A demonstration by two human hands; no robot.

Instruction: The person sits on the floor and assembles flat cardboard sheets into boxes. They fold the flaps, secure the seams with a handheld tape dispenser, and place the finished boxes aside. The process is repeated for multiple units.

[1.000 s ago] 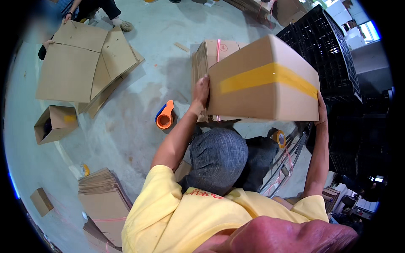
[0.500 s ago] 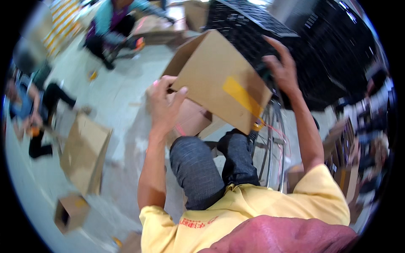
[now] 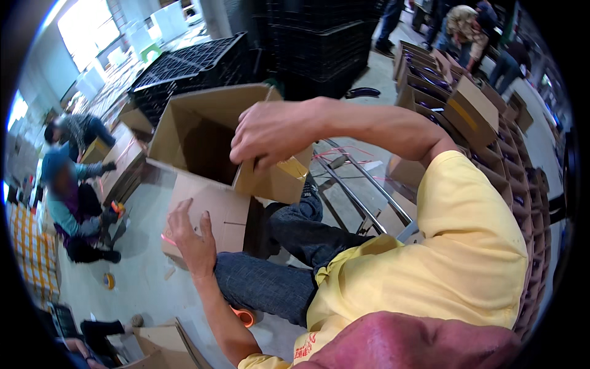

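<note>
A cardboard box (image 3: 169,135) with its opening toward me rests above another carton (image 3: 215,215), in front of my knees. Curled over the near rim of the upper box are the fingers of my right hand (image 3: 270,132), gripping its wall. A strip of yellow tape (image 3: 294,167) runs on that box's outer side. My left hand (image 3: 193,237) is off the upper box, fingers apart, beside the lower carton's left side. Whether it touches the lower carton I cannot tell.
Black plastic crates (image 3: 190,61) are stacked behind the box. A metal-tube frame (image 3: 362,190) stands right of my legs. An orange tape roll (image 3: 244,317) lies on the floor. Rows of open cartons (image 3: 430,80) with dark purple contents line the right; co-workers crouch at left.
My view has swung to the right. The box has turned so its opening faces me. My left hand has left it and dropped lower; my right hand has come across onto its near rim.
</note>
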